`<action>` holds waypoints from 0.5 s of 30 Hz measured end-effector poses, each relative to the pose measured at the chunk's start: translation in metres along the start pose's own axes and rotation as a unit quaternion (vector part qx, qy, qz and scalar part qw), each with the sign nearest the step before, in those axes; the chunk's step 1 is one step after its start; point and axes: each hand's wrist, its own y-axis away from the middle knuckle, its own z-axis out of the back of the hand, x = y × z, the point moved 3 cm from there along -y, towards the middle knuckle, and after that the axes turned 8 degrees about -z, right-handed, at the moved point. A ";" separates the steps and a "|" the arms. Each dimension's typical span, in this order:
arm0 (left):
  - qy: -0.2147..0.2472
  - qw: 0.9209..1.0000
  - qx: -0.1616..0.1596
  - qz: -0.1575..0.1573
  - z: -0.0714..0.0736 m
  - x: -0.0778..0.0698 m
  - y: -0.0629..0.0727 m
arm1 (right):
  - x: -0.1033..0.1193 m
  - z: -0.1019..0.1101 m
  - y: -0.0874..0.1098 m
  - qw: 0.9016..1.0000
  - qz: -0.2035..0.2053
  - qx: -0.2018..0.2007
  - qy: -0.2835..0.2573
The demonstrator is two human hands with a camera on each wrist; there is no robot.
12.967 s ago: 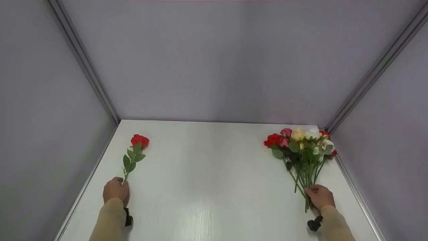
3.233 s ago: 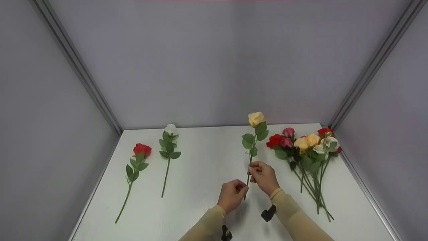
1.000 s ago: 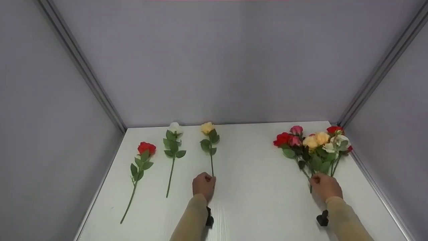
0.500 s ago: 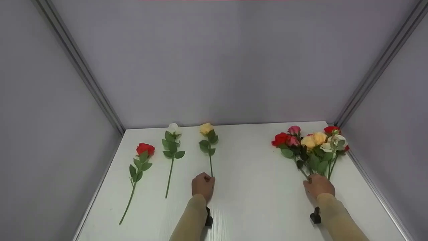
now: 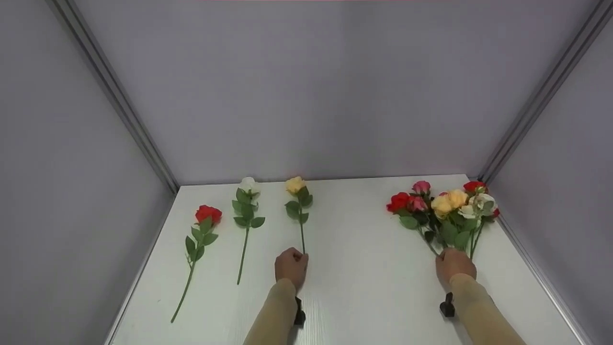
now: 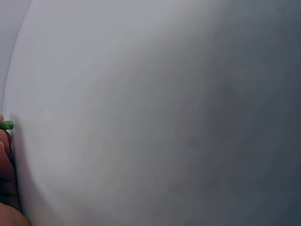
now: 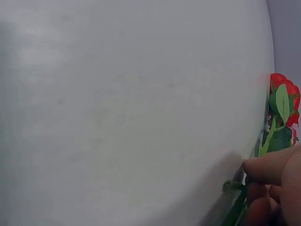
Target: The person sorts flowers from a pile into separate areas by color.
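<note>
A yellow rose [image 5: 295,185] lies on the white table, and my left hand [image 5: 291,267] pinches the lower end of its stem. In the left wrist view, a green stem end [image 6: 6,125] sticks out between the fingers. My right hand [image 5: 455,266] is at the stems of a bunch of mixed roses [image 5: 450,230] on the right. It pinches stem there, apparently that of the red rose [image 5: 398,203] at the bunch's left edge; the right wrist view shows this red rose [image 7: 286,96] just beyond the fingers. The hand hides most of the lower stems.
Left of the yellow rose lie a white rose [image 5: 249,185] and a red rose [image 5: 209,214], spaced apart with stems toward me. Grey panels [image 5: 325,96] enclose the white table [image 5: 354,268] at the back and both sides.
The white and yellow roses came to lie beside the left red rose. Both hands held up the yellow one earlier. Lately my right hand shifted slightly left, and the bunch's red rose moved slightly left.
</note>
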 end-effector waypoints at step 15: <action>-0.004 1.000 0.002 -0.002 -0.001 0.005 -0.002 | 0.005 0.002 0.000 0.999 0.010 -0.028 -0.025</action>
